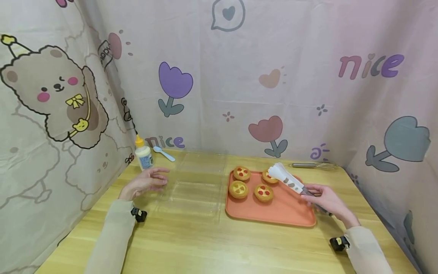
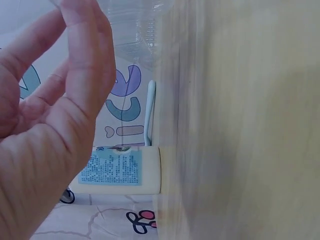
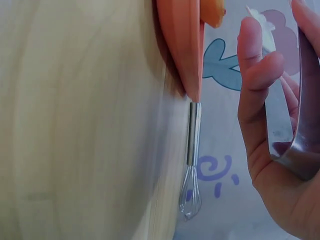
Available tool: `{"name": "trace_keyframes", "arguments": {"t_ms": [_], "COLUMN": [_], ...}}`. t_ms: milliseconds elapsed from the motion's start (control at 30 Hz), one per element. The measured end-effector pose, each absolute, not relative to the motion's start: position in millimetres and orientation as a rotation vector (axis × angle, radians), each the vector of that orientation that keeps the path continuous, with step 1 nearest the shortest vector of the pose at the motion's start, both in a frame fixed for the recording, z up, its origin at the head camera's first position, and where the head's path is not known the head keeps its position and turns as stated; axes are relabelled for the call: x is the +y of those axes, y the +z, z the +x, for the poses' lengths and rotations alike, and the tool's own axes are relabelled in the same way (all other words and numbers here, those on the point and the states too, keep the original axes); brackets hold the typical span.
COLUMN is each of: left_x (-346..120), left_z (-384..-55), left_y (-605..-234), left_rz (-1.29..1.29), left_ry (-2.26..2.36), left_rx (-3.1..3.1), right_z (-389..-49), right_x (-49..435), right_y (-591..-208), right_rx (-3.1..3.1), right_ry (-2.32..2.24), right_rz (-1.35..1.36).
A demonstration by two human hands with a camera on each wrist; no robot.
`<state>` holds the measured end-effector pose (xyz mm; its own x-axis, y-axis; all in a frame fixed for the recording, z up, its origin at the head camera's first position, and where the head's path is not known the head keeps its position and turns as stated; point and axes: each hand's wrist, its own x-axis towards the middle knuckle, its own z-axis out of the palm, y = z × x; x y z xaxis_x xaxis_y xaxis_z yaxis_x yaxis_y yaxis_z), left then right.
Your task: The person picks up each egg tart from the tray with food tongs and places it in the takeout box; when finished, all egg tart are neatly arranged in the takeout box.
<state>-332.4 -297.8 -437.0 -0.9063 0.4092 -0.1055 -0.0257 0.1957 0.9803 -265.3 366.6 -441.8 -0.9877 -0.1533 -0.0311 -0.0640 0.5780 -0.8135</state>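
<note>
My right hand (image 1: 325, 198) grips a pair of tongs (image 1: 289, 180) with white scalloped heads and metal arms. The bent metal end of the tongs (image 3: 295, 157) shows against the palm in the right wrist view. Their heads overlap the back right egg tart (image 1: 267, 178) in the head view. Other tarts sit on an orange tray (image 1: 280, 211): one plain yellow (image 1: 238, 189), and two with red pieces, at the back (image 1: 241, 173) and front (image 1: 263, 193). My left hand (image 1: 147, 182), fingers loosely bent and holding nothing, hovers beside a clear plastic box (image 1: 198, 207) with its lid raised.
A white bottle with a yellow nozzle (image 1: 144, 156) stands behind my left hand, and a light blue spoon (image 1: 165, 154) lies near it. Behind the tray lies a metal whisk (image 1: 313, 165). Printed curtains (image 1: 219, 76) border the wooden table (image 1: 191, 247) at back and sides.
</note>
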Motion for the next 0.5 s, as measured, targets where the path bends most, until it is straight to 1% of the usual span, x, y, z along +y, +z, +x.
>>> {"name": "trace_keyframes", "arguments": {"t_ms": [500], "left_x": [-300], "left_z": [-332], "left_y": [-437], "left_rz": [0.373], "left_ry": [1.781], "left_rx": [2.096], "right_z": [-264], "right_x": [354], "right_y": [-430], "right_rx": [2.715], "right_ry": [-1.361], "right_rz": [-0.25]}}
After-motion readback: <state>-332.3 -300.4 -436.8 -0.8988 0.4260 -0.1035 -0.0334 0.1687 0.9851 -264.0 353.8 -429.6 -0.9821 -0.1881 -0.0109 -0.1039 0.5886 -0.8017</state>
